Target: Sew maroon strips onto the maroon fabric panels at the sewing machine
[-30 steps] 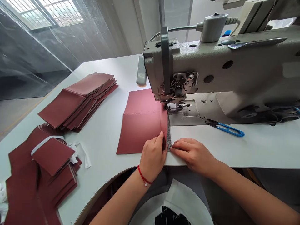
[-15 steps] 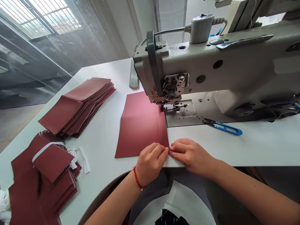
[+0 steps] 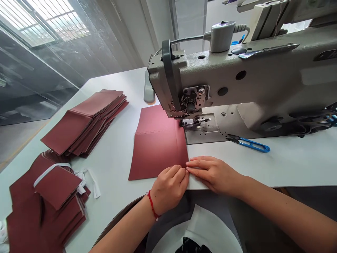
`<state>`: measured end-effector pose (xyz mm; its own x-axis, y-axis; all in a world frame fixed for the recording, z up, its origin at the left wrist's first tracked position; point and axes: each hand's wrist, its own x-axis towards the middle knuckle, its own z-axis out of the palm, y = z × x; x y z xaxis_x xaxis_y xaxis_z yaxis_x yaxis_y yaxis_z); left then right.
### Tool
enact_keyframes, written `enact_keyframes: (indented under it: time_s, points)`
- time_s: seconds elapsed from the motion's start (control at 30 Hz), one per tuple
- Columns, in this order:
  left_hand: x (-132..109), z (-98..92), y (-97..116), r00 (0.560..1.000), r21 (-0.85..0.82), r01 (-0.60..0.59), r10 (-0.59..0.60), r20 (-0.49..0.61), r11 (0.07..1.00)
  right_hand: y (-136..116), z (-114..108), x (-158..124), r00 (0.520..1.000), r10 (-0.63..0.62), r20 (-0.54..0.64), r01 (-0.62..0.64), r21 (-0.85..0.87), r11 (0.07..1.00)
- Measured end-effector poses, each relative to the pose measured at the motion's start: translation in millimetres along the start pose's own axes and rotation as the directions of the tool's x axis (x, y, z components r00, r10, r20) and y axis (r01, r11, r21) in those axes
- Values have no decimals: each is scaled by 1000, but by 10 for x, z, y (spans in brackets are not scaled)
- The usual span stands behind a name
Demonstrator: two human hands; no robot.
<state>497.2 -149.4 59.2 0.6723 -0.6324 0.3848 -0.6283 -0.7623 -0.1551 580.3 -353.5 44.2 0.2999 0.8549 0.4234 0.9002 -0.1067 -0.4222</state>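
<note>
hands [image 3: 170, 188] [image 3: 210, 174] meeting at near corner of maroon panel [image 3: 158, 149], cannot tell if pinching, far corner behind sewing machine [image 3: 258, 84]

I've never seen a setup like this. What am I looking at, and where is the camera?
No robot here: a person is working bare-handed, filmed by one camera worn on their head, looking forward and down. The big grey machine looks like a sewing machine. On the white table lies a maroon panel, its far right side reaching under the machine. To its left are a stack of similar panels and a banded bundle; to its right, blue snips. The left hand and right hand meet at the panel's near right corner; their fingers hide the exact grip.
</note>
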Motion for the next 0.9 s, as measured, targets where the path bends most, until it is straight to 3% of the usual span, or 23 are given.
enact_keyframes:
  time_s: [0.17,0.27,0.4,0.5,0.73,0.9]
  points:
    - [-80,-53,-53,998,-236,43,-51,-29,971,-25,76,-17,999,8,53,-4,-78,997]
    - [20,-103,-238,992,-404,127,-123,36,906,-41,89,-30,997,22,73,-16,-86,996]
    - [320,-10,-618,946,-329,322,-294,135,888,-59,77,-29,996,27,81,-19,-96,995]
    - [455,119,-812,924,-272,361,-302,234,892,-65,74,-21,996,38,78,-29,-110,994]
    - [416,85,-785,881,-261,414,-313,354,872,-50,94,27,994,-65,92,79,-157,984]
    - [421,116,-842,873,-305,446,-333,357,841,-7,60,75,986,-134,102,153,-201,968]
